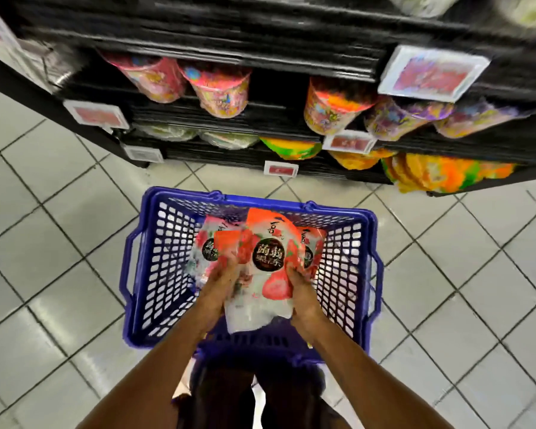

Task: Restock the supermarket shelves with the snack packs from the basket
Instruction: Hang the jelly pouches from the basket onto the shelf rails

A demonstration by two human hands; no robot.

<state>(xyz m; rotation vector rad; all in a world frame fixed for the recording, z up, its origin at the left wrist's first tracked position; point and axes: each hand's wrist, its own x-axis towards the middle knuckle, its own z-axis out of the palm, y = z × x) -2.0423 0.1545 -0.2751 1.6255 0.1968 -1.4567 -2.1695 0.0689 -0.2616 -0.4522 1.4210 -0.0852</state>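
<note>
- Pale tiled floor [59, 243] underfoot, black shelves [260, 66] ahead.
- Left hand [220, 283] and right hand [304, 292] both clutch a fanned bunch of red-and-white snack packs [268, 261], fingers curled round the lower edges.
- Packs stand upright between the blue basket's [164, 258] walls.
- Basket sits near the shelves, which are stocked with colourful bags [217, 88].

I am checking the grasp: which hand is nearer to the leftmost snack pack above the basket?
Left. The left hand holds the lower edge of the leftmost snack pack; the right hand is farther right, gripping the right edge of the front pack.
</note>
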